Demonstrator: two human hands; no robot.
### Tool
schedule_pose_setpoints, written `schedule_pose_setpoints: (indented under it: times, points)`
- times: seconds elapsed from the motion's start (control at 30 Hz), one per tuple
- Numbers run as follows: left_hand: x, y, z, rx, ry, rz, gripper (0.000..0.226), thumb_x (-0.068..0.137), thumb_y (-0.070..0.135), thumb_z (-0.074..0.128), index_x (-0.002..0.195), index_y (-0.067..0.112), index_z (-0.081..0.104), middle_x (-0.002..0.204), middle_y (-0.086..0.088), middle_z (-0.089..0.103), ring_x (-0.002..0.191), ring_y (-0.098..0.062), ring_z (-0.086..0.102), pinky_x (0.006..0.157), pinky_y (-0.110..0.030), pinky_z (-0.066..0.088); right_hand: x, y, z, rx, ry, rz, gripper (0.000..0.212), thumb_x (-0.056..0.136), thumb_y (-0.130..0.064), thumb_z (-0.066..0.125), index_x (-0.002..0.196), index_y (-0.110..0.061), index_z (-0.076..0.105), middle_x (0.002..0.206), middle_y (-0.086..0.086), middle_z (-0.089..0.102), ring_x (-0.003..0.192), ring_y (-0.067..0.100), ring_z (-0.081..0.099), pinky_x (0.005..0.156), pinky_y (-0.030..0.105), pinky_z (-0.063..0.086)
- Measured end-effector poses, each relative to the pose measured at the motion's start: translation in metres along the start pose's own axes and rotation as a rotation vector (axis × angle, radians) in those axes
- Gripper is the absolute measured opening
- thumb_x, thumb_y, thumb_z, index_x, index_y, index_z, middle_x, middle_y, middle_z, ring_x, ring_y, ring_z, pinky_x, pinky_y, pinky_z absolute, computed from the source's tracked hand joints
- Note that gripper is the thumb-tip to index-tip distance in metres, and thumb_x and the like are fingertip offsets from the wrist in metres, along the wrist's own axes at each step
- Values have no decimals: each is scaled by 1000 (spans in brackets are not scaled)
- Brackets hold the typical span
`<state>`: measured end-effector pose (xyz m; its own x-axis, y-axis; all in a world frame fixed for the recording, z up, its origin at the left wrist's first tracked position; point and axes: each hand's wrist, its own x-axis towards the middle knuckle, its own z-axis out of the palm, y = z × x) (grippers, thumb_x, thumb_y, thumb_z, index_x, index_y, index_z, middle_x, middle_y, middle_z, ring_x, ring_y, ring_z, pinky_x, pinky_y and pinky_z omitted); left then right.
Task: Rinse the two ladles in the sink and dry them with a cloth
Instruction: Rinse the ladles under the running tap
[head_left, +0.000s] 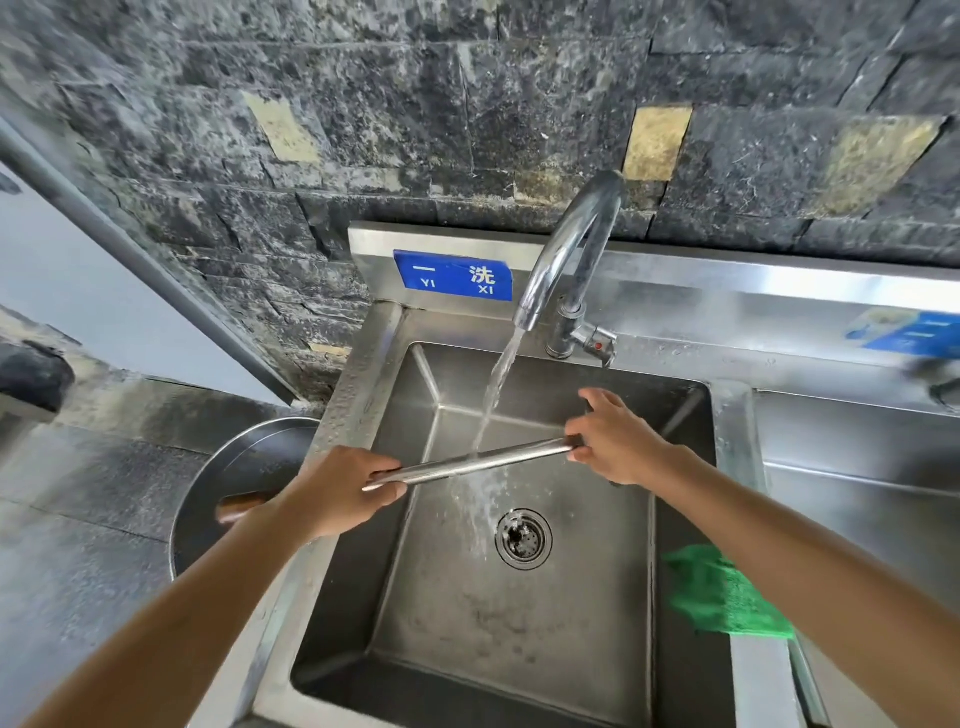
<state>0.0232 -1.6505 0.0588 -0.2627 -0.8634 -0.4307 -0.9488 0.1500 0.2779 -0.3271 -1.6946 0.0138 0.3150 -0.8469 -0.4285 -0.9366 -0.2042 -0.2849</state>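
Note:
A steel ladle handle stretches across the sink, under the water stream running from the tap. My left hand grips its left end. My right hand grips the right end and hides the ladle's bowl. A brown wooden handle, possibly the second ladle's, lies in a round steel basin left of the sink; most of it is covered by my left arm. A green cloth lies on the sink's right rim.
The drain strainer sits in the sink bottom. A second sink compartment lies to the right. Dark stone wall stands behind, with a blue label on the backsplash. A dark tiled floor is at left.

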Motion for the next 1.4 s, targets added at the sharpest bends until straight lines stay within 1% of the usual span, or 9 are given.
schedule_pose_setpoints:
  times: [0.2,0.33,0.47,0.63,0.77,0.93,1.1,1.27,1.4]
  points:
    - [21,13,17,38,15,30,22,92,45,56,96,25,63,80,8,64,78,-15,61,70,-33,49,-22,27,-12,-90,50,81,24,94,-34,68,115,-22,72,157,17,30,148,36,24,115,60,33]
    - [26,29,23,109,6,45,10,94,37,54,90,29,55,75,9,54,74,-17,56,65,-32,41,-37,69,-14,-169,105,111,20,88,-39,73,106,-30,74,150,16,41,143,35,34,111,48,42]
    - [36,36,29,122,22,29,18,93,38,56,107,27,59,87,7,62,75,-14,59,64,-28,47,-61,113,-29,-297,135,160,25,84,-46,75,104,-32,74,131,9,53,134,29,42,103,47,48]
    - [52,52,33,77,2,7,24,88,31,61,111,28,59,88,6,65,76,-15,64,73,-34,57,-102,147,-59,-310,158,269,17,84,-37,77,99,-30,76,133,14,52,136,34,42,101,49,50]
    - [67,69,38,-4,-3,16,20,89,29,62,107,20,60,84,6,63,75,-17,65,71,-34,58,-129,168,-73,-325,163,317,14,83,-39,79,93,-29,77,116,14,59,135,34,45,98,43,49]
    - [70,80,41,-22,-4,23,14,88,30,61,99,21,60,72,8,56,73,-19,64,69,-35,57,-142,184,-67,-266,226,336,22,62,-19,96,71,-25,76,114,27,61,111,47,61,82,52,59]
    - [60,71,29,25,9,52,14,87,28,62,100,23,64,76,8,58,67,-13,60,62,-28,52,-124,161,-55,-225,162,292,9,84,-29,80,92,-26,77,131,18,55,141,33,41,101,37,44]
    - [47,50,8,149,-6,51,7,87,24,63,93,20,60,73,8,55,63,-9,56,54,-21,41,-78,122,-24,-67,126,214,20,86,-31,78,104,-24,79,138,16,51,138,33,44,106,36,42]
    - [36,37,-5,185,-2,32,8,87,29,61,83,23,56,72,6,56,66,-15,57,59,-29,45,-44,71,-11,15,125,124,31,91,-31,73,119,-18,74,150,16,41,142,31,39,111,36,38]
